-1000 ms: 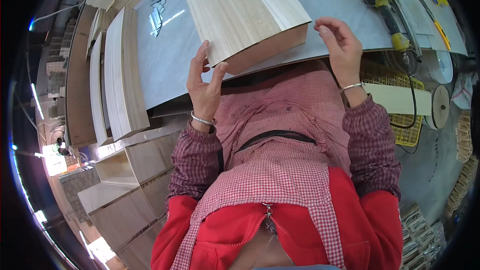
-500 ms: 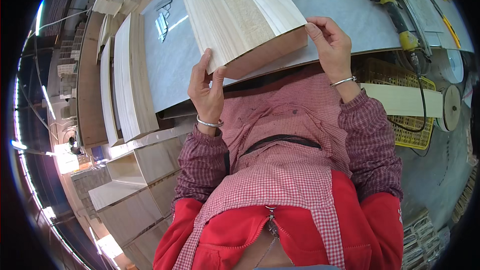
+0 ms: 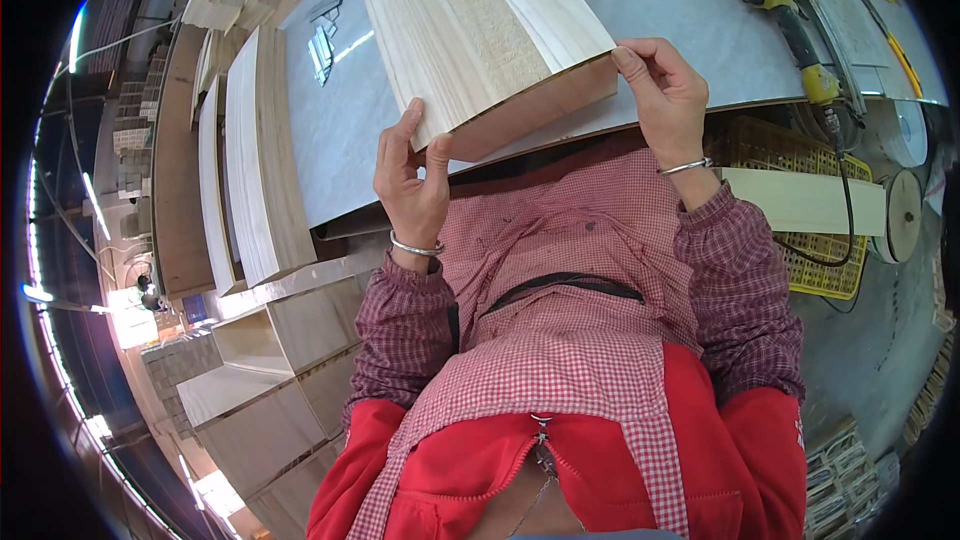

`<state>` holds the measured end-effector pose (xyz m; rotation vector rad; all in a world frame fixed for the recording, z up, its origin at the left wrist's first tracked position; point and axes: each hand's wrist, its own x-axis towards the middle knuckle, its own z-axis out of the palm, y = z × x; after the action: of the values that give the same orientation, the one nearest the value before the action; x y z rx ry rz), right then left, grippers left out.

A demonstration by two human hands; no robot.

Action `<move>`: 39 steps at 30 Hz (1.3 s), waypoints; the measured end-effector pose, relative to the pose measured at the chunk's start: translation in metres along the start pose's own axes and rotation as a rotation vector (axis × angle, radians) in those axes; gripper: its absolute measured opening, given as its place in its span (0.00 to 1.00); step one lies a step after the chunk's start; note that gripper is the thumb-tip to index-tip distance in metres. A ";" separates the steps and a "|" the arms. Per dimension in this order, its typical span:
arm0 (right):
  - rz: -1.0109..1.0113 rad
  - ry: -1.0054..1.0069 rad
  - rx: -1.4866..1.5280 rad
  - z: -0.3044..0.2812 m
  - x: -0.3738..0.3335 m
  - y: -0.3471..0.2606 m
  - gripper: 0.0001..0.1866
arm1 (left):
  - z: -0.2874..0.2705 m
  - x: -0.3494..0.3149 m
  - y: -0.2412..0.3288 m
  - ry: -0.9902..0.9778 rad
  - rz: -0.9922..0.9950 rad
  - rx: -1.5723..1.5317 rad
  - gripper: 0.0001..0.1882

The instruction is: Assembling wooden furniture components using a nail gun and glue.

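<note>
A pale wooden box (image 3: 470, 30) rests on the table in front of me, its broad planked face up and a browner end panel toward my body. At its near left corner my left hand (image 3: 412, 175) pinches the edge, thumb on the near end and fingers along the side. My right hand (image 3: 662, 85) grips the near right corner between thumb and curled fingers. The far end of the box runs out of the picture.
A yellow-green nail gun (image 3: 790, 25) with a hose lies at the right. Small metal strips (image 3: 322, 45) lie left of the box. Wooden panels (image 3: 262, 160) stand on the left. A yellow crate (image 3: 825, 250) is below the table's right side, with a board (image 3: 810, 198) across it.
Almost nothing differs. Both hands keep their hold on the box corners, and the view has shifted very slightly.
</note>
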<state>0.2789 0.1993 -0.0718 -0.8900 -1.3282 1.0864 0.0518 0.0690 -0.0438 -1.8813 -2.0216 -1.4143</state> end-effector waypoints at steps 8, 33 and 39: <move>-0.082 0.050 0.050 0.003 -0.006 -0.003 0.06 | 0.000 0.001 0.003 -0.010 -0.027 0.009 0.21; -0.174 0.028 -0.097 -0.001 -0.005 -0.007 0.09 | -0.001 0.001 0.001 -0.029 0.002 0.020 0.20; -0.093 -0.086 -0.023 -0.004 0.003 -0.022 0.10 | -0.001 0.000 0.001 -0.040 -0.011 0.037 0.21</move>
<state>0.2844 0.1960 -0.0506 -0.7975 -1.4419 1.0489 0.0523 0.0677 -0.0424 -1.9020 -2.0646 -1.3422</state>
